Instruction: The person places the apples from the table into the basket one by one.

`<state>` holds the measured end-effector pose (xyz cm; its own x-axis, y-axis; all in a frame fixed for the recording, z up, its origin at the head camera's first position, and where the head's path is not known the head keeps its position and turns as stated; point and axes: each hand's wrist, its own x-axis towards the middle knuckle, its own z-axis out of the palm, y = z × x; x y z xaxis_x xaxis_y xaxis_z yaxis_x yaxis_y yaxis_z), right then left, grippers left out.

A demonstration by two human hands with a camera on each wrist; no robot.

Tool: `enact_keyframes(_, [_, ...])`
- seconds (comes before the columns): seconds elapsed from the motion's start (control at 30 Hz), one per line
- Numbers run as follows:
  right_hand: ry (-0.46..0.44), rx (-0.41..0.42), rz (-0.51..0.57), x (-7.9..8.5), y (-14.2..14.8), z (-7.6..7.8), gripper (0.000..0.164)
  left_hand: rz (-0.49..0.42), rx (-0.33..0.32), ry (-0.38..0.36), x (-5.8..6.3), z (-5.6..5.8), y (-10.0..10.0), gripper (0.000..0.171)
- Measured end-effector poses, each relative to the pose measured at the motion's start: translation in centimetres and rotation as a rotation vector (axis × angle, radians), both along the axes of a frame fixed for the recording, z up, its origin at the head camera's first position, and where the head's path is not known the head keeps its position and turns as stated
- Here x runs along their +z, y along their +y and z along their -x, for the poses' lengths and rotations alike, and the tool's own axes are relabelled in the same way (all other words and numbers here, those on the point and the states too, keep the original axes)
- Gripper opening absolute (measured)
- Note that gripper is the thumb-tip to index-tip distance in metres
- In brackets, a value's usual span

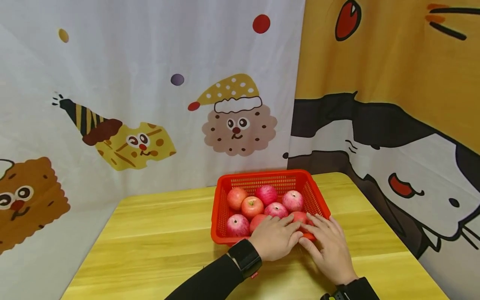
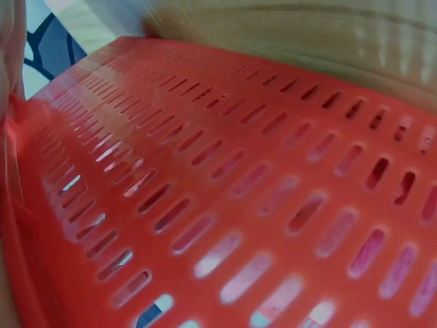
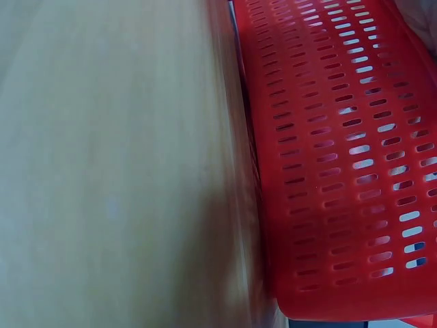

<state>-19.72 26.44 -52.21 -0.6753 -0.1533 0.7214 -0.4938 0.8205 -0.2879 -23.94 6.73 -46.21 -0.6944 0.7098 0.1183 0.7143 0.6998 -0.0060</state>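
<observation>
A red plastic basket (image 1: 221, 200) with slotted walls holds several red and pink apples (image 1: 252, 207). Over its near rim reaches my left hand (image 1: 275, 237), fingers extended toward an apple (image 1: 299, 216) in the near right corner. My right hand (image 1: 330, 246) lies across that same corner, its fingers spread and fairly straight at the apple's other side, the thumb pointing at the left hand. Both hands partly cover this apple. In the left wrist view the slotted basket wall (image 2: 225, 171) fills the picture. The right wrist view shows the basket's outer wall (image 3: 341, 171) beside the table.
The basket stands on a yellow wood-grain table (image 1: 157, 237), toward its far right. Behind the table hangs a white cloth (image 1: 150, 54) with cartoon prints; a yellow cartoon cloth (image 1: 393, 62) hangs along the right side. Wood surface extends left of the basket.
</observation>
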Motion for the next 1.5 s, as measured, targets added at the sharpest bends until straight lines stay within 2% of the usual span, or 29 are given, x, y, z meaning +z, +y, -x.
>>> enact_keyframes(0.2, [0.057,0.013,0.011,0.0,0.0,-0.1,0.041,0.020,0.009,-0.012,0.2,-0.1,0.2,0.057])
enact_keyframes(0.57, [0.001,-0.007,0.007,-0.1,0.0,-0.2,0.039,0.009,-0.003,0.044,-0.3,-0.2,0.0,0.056])
enact_keyframes(0.87, [0.020,0.003,0.006,-0.2,-0.1,-0.2,0.039,-0.005,0.012,0.080,-0.4,-0.4,-0.1,0.058])
enact_keyframes(0.97, [0.029,0.008,0.007,-0.1,-0.2,-0.2,0.038,-0.052,0.006,0.160,-0.7,-0.5,-0.2,0.055])
enact_keyframes(1.07, [0.027,0.006,0.008,0.0,-0.2,-0.2,0.038,-0.142,-0.008,0.262,-1.1,-0.6,-0.4,0.046])
enact_keyframes(1.2, [0.019,-0.004,0.011,-0.2,-0.2,-0.2,0.038,-0.261,-0.032,0.334,-1.4,-1.0,-1.1,0.032])
enact_keyframes(1.33, [0.043,0.001,0.014,-0.3,-0.2,-0.2,0.038,-0.332,-0.044,0.341,-1.7,-1.9,-2.1,0.026])
enact_keyframes(1.5, [0.041,0.005,0.013,-0.1,-0.3,-0.2,0.036,-0.399,-0.046,0.286,-2.2,-3.6,-4.2,0.035])
